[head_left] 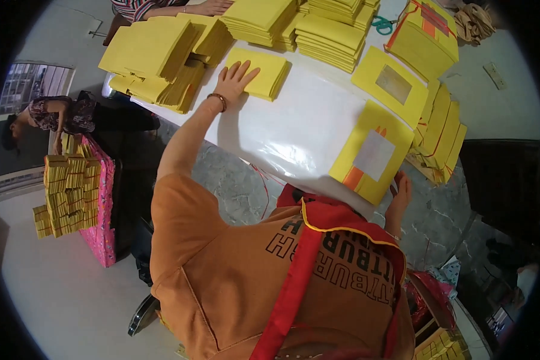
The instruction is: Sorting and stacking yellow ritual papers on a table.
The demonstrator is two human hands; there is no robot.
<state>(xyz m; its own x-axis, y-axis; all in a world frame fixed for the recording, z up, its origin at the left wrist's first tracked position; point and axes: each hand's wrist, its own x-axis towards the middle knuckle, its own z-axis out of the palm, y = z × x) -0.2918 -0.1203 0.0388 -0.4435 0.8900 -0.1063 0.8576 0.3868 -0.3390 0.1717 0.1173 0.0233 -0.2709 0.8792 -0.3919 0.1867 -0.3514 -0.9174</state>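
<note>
My left hand [237,80] lies flat with fingers spread on a short stack of yellow paper packets [269,73] on the white table [276,135]. My right hand [400,201] is low beside the table's near right edge, fingers apart, with nothing visible in it. Closest to it is a yellow packet [348,161] with an orange print and a pale rectangular panel [374,155]. Whether the fingertips touch that packet's edge I cannot tell. Beyond it lies another yellow piece [372,63] with a grey rectangle.
Tall yellow stacks [147,48] stand at the far left, with more [330,42] at the back. Teal-handled scissors [383,24] lie behind. Tied yellow bundles [441,132] are at the right. Another person's hand [213,7] rests at the far edge. A person [66,117] stands left by bundles [72,192].
</note>
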